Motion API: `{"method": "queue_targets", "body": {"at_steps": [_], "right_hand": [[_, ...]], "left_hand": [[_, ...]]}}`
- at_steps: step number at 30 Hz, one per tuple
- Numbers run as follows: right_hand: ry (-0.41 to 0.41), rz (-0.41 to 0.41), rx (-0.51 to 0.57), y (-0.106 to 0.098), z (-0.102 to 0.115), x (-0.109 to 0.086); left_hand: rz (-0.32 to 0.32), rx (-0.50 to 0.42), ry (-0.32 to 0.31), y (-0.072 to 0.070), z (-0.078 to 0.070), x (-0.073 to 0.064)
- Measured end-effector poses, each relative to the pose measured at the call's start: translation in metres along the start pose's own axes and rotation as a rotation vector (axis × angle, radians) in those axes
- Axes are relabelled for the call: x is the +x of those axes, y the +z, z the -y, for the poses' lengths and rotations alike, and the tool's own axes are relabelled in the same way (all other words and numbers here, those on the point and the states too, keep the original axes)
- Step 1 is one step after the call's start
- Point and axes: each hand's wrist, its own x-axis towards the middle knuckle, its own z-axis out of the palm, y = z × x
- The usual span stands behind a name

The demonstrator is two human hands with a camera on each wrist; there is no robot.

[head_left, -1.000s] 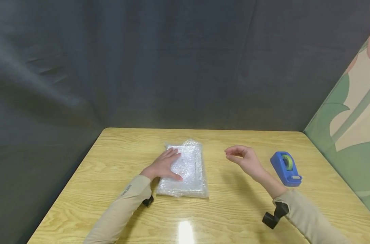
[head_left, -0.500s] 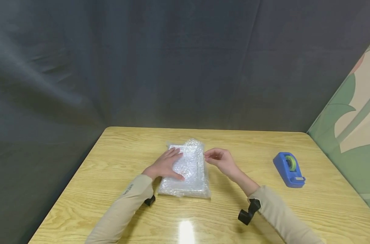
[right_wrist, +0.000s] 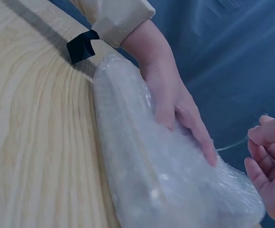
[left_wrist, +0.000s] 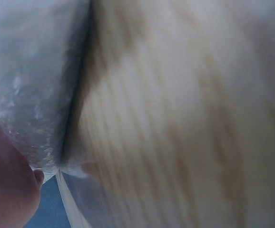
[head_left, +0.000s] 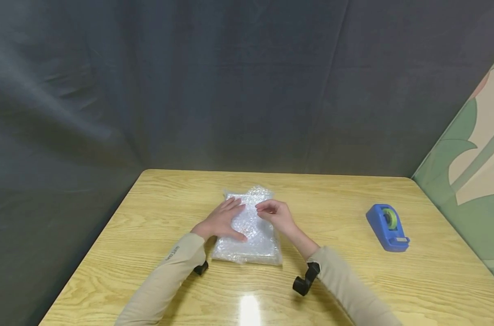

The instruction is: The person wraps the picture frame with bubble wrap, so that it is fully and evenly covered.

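A flat package in bubble wrap (head_left: 252,246) lies on the wooden table. My left hand (head_left: 221,222) rests on its left part with fingers spread, pressing it down. Above the package's upper right part, my right hand (head_left: 277,217) pinches a thin strip of clear tape (right_wrist: 233,144) between thumb and fingers. In the right wrist view the strip stretches from those fingertips toward the wrap near the left hand's fingers; whether its far end sticks there I cannot tell. What the wrap encloses is hard to make out.
A blue tape dispenser (head_left: 387,227) with a green-looking roll stands on the right side of the table (head_left: 328,290). Dark curtain (head_left: 247,90) hangs behind and to the left, and a patterned panel (head_left: 475,181) borders the right edge.
My right hand has moved left from beside the package to over it, fingers still pinched. The left hand stays in place on the wrap.
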Motion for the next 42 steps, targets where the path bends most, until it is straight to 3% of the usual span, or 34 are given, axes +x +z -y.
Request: {"method": "queue_targets", "body": {"at_steps": [9, 17, 22, 30, 42], "right_hand": [[0.032, -0.063, 0.060, 0.029, -0.010, 0.010], [0.104, -0.136, 0.096, 0.041, -0.017, 0.013], [0.101, -0.158, 0.036, 0.043, -0.025, 0.015], [0.096, -0.148, -0.153, 0.045, -0.025, 0.012], [0.080, -0.083, -0.292, 0.048, -0.026, 0.007]], "left_hand": [[-0.009, -0.024, -0.002, 0.000, -0.001, -0.002], [-0.007, -0.017, -0.009, 0.002, 0.001, 0.000], [-0.010, -0.018, 0.003, 0.002, 0.001, 0.000], [-0.012, -0.002, 0.008, 0.001, 0.001, -0.001], [-0.016, -0.001, 0.013, 0.001, 0.000, -0.002]]}}
